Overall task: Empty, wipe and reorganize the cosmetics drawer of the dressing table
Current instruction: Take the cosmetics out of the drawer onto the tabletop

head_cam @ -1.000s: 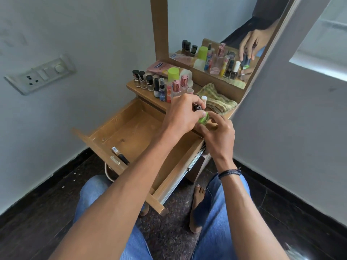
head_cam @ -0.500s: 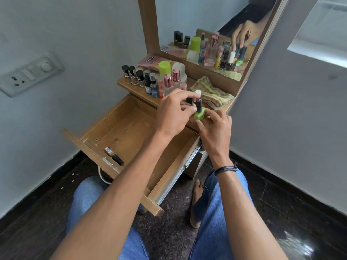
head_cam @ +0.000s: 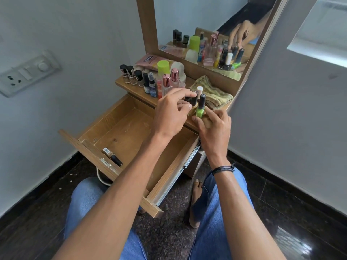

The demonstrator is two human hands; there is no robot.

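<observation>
The wooden drawer of the dressing table is pulled open and holds one black-capped bottle lying at its front left. On the shelf above it stand several cosmetics bottles. My right hand grips the base of a green nail polish bottle, which stands upright at the shelf's front edge. My left hand pinches the top of a dark-capped bottle just left of the green one. A white-capped bottle stands behind them.
A folded yellow-green cloth lies on the shelf's right end under the mirror. A switch and socket panel is on the left wall. My jeans-clad knees and a bare foot are below the drawer on the dark floor.
The green bottle went from tilted between both hands to upright on the shelf edge. My left hand's fingers moved onto the dark-capped bottle beside it.
</observation>
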